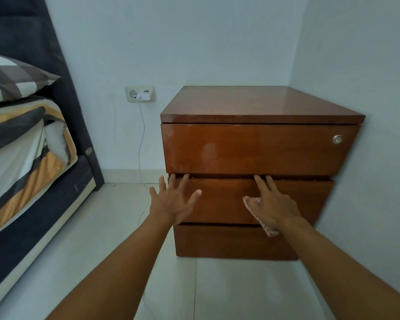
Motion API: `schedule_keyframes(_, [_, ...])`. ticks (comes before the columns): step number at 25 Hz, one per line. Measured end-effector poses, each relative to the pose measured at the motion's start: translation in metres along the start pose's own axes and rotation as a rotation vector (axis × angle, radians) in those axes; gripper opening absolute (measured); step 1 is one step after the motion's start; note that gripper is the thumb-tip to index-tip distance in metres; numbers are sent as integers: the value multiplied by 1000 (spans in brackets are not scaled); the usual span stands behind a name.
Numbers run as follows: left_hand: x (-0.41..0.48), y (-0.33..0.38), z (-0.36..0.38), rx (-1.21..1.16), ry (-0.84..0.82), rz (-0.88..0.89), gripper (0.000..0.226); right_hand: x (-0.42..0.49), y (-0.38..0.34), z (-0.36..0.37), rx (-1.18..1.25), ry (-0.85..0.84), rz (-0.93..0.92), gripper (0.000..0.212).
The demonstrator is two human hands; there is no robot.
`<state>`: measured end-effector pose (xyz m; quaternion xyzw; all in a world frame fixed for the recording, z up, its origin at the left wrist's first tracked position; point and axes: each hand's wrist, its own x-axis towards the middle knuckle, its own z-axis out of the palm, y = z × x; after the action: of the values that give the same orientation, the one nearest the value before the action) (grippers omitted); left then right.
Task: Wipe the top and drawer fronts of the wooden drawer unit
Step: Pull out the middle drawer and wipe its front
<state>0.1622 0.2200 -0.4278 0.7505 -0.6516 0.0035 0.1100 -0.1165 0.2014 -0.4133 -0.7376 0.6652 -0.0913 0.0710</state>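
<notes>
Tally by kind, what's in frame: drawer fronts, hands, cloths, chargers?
drawer fronts: 3 (top drawer front, middle drawer front, bottom drawer front)
hands: 2 (left hand, right hand)
pink striped cloth: 1
white charger: 1
total: 7

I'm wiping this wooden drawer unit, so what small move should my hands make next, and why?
Probably sweep the cloth sideways across the middle drawer front: the right hand holds it against that front, and the left hand rests beside it.
</notes>
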Motion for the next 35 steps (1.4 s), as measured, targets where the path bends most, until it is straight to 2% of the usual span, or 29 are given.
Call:
schedule_keyframes(13, [1, 9, -9, 47, 51, -30, 93, 10, -2, -23, -154, -91, 10, 81])
schedule_keyframes(18, [1, 6, -14, 84, 18, -45, 100, 4, -10, -32, -205, -116, 32, 85])
schedule_keyframes(22, [-9, 3, -23, 45, 9, -37, 96, -14, -11, -37, -112, -94, 33, 93])
schedule_keyframes(24, [-19, -4, -27, 3, 76, -16, 88, -29, -17, -42, -23, -33, -14, 88])
schedule_keyframes(26, [-29, -18, -26, -39, 161, 8, 79, -38, -36, -55, 113, 26, -94, 70])
schedule_keyframes(29, [-40, -36, -20, -48, 149, 57, 68, -32, -87, -71, 311, 60, -271, 47])
schedule_keyframes(32, [-49, -39, -18, -74, 133, 86, 63, -17, -144, -57, 236, 182, -484, 55])
schedule_keyframes(35, [-56, -41, -19, -112, 116, 125, 60, -7, -174, -9, -11, 105, -536, 71])
